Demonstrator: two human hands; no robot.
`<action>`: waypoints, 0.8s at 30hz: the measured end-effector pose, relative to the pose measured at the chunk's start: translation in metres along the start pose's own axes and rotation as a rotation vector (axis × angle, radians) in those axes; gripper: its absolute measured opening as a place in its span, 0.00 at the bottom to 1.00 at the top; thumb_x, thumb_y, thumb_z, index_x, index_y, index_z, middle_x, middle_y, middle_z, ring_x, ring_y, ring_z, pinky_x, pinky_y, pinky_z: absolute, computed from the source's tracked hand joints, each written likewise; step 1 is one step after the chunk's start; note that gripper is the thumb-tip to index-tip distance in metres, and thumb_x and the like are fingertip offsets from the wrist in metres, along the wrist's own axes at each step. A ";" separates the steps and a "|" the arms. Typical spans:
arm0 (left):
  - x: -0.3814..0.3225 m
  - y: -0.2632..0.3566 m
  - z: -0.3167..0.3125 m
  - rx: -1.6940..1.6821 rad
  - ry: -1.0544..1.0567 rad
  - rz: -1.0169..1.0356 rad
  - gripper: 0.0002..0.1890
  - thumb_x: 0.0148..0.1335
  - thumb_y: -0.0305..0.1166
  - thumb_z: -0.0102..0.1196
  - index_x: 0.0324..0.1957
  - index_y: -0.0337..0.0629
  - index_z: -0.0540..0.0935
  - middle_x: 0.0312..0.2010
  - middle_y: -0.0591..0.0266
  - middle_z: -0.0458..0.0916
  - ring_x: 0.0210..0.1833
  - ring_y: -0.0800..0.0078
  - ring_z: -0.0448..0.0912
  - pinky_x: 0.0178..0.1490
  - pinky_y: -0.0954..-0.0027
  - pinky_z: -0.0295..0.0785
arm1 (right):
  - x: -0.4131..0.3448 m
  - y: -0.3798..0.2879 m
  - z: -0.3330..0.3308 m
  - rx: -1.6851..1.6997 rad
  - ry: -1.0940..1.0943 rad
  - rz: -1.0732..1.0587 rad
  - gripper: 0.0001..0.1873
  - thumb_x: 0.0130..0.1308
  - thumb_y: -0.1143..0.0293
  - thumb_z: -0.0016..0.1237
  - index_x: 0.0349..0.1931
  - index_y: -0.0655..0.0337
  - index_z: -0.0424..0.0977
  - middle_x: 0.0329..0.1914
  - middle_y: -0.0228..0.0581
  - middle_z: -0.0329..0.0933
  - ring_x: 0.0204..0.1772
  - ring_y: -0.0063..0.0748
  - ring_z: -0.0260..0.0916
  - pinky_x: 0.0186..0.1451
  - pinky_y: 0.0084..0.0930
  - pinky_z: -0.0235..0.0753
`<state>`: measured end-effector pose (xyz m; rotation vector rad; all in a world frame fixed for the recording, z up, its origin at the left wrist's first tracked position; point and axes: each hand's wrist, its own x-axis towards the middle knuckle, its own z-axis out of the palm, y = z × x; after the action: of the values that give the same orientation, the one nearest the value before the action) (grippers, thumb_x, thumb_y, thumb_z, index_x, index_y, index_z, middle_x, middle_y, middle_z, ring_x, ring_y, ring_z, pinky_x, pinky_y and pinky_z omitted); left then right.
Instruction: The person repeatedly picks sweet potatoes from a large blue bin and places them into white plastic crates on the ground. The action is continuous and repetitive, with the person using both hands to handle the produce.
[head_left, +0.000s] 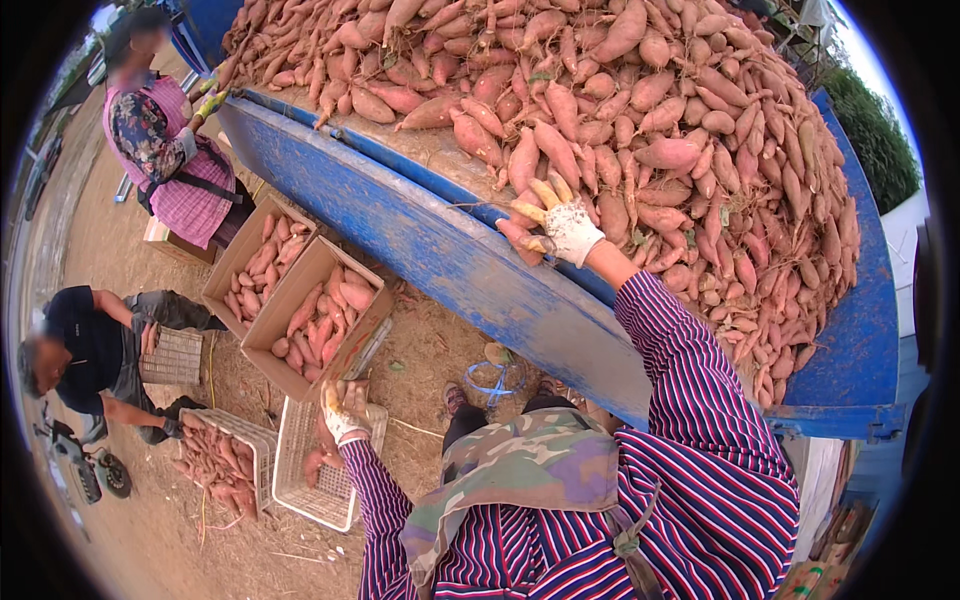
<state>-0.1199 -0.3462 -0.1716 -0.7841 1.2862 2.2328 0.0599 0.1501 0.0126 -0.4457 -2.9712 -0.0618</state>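
Note:
My right hand (568, 226), in a soiled white glove with yellowish fingers, reaches over the blue truck-bed edge. Its thumb and forefinger grip a sweet potato (516, 234) at the near side of a large heap of sweet potatoes (675, 150). My left hand (343, 414), gloved the same way, is above the rim of a white plastic crate (311, 499), close to the corner of a cardboard box (262, 356). Whether its fingers hold anything is unclear. A few sweet potatoes (319, 465) lie inside that crate, and many more fill the bottom of the cardboard box.
A blue hinged side panel (420, 232) hangs between me and the boxes. Another cardboard box (217, 281) and a full crate (262, 457) stand at left. One person (169, 150) stands by the truck; another (97, 352) is beside the crates. Blue strapping (495, 379) lies near my feet.

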 end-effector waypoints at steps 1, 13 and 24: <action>-0.011 -0.016 0.051 0.076 -0.234 0.042 0.22 0.74 0.41 0.47 0.68 0.55 0.68 0.65 0.56 0.70 0.53 0.60 0.79 0.55 0.58 0.79 | 0.001 -0.001 -0.001 0.013 -0.028 0.027 0.35 0.57 0.43 0.56 0.67 0.35 0.67 0.75 0.46 0.54 0.78 0.66 0.43 0.73 0.64 0.53; -0.102 -0.196 0.382 1.153 -0.613 0.974 0.44 0.49 0.24 0.67 0.70 0.50 0.64 0.54 0.42 0.71 0.55 0.47 0.73 0.61 0.55 0.69 | -0.200 -0.022 -0.024 0.418 0.348 0.358 0.22 0.60 0.69 0.58 0.57 0.56 0.74 0.60 0.50 0.72 0.63 0.56 0.69 0.64 0.46 0.72; -0.164 -0.173 0.349 0.619 -0.687 0.544 0.42 0.61 0.21 0.59 0.74 0.48 0.54 0.39 0.55 0.75 0.26 0.70 0.76 0.30 0.69 0.74 | -0.344 0.003 -0.047 0.697 0.442 0.634 0.16 0.61 0.76 0.55 0.50 0.62 0.76 0.50 0.54 0.78 0.55 0.54 0.76 0.58 0.41 0.76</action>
<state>0.0217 0.0263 -0.0296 0.5726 1.7706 1.9600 0.3922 0.0504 0.0110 -1.0502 -2.1091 0.7872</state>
